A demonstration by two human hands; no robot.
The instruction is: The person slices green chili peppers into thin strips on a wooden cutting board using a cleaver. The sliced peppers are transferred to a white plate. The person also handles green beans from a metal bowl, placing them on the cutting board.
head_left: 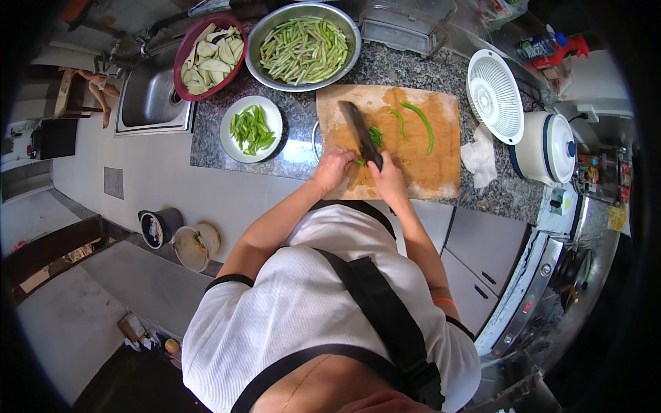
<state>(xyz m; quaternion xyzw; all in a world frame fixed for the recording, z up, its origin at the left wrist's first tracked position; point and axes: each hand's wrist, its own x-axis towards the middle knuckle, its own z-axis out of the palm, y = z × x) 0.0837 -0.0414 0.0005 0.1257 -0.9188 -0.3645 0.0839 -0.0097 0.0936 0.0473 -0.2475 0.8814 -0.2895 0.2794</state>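
Observation:
My right hand (pixel 389 179) grips the dark handle of a cleaver (pixel 358 127) over a wooden cutting board (pixel 434 168). My left hand (pixel 334 166) is on the blade's left side, with its fingers closed on the end of a green chili pepper (pixel 359 162). Against the right side of the blade lie cut pepper pieces (pixel 375 136). Two whole thin green chili peppers, one longer (pixel 428 131) and one shorter (pixel 401 124), rest on the right half of the board. A white plate (pixel 229 146) to the left holds sliced green pepper.
Behind the plate stand a red basin (pixel 180 77) of pale vegetable slices and a metal bowl (pixel 256 74) of cut green beans. The sink (pixel 148 93) is far left. A white strainer (pixel 496 96), a crumpled cloth (pixel 480 157) and a white cooker (pixel 544 148) flank the board's right.

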